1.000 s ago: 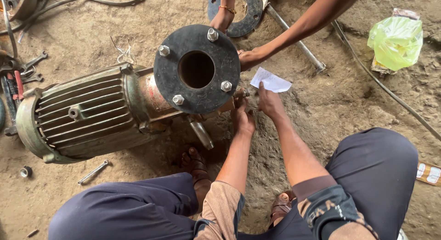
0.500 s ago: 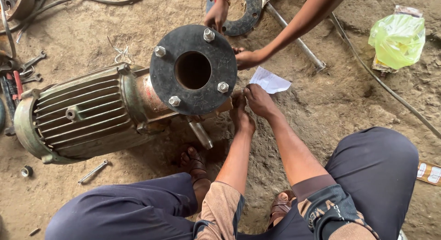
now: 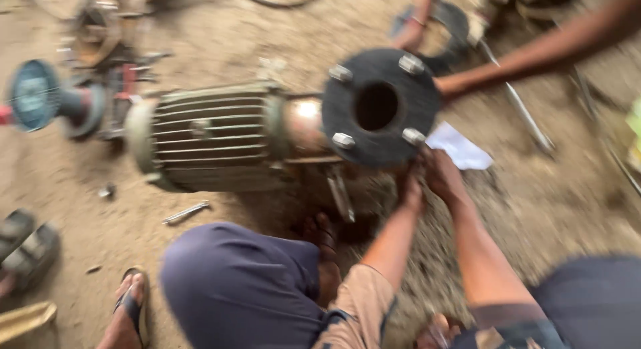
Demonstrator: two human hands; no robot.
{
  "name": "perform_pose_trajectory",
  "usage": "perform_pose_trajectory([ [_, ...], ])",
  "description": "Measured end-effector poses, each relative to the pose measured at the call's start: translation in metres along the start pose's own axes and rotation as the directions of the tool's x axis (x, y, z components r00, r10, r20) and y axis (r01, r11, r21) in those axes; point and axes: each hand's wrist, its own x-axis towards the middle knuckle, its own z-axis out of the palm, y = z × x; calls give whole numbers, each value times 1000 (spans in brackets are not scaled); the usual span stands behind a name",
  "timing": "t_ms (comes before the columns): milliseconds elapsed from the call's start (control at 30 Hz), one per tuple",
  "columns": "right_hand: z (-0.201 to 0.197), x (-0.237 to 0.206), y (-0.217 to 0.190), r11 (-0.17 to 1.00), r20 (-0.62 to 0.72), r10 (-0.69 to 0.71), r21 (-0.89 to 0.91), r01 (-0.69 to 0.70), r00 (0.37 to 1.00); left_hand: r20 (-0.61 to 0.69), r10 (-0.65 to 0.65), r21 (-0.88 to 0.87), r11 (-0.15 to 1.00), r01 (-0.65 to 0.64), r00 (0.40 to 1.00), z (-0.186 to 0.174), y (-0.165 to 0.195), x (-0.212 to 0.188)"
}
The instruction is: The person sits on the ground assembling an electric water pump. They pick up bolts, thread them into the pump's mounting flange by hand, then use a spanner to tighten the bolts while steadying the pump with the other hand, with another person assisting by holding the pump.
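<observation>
The frame is motion-blurred. A grey ribbed electric motor (image 3: pixel 207 135) lies on its side on the sandy ground, with a round black flange (image 3: pixel 374 141) carrying several bolts facing me. My left hand (image 3: pixel 410 187) and my right hand (image 3: pixel 442 175) are close together at the flange's lower right edge, fingers curled against it. The blur hides what they grip. Another person's hand (image 3: pixel 449 86) rests on the flange's right edge. That person's other hand (image 3: pixel 407 37) is on a black ring (image 3: pixel 455 22) farther back.
A white paper (image 3: pixel 462 149) lies just right of the flange. A long metal rod (image 3: pixel 524 112) runs behind it. A small wrench (image 3: pixel 187 212) lies in front of the motor. A blue-faced round tool (image 3: pixel 33 95) and metal parts sit at left. My sandalled foot (image 3: pixel 130 309) is at lower left.
The view has swung left, so the motor and flange now sit farther right and more tools show at left. My right hand has closed in beside my left at the flange's lower edge.
</observation>
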Motion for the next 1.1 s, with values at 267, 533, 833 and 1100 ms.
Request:
perform_pose_trajectory([
  [267, 3, 6, -2, 991, -55, -111, 68, 115, 992, -35, -13, -30, 999, 12, 999, 7, 38, -17],
  [533, 15, 18, -9, 958, -158, -236, -200, 203, 959, -112, -5, 148, 989, 21, 994, 1, 50, -23],
  [833, 29, 20, -8, 940, -5, 303, 169, -298, 953, 139, 350, 381, 845, -377, 926, -24, 58, -16],
  [1100, 18, -4, -44, 542, 112, 459, 751, -378, 881, 554, 191, 596, 588, -546, 810, -33, 80, -46],
])
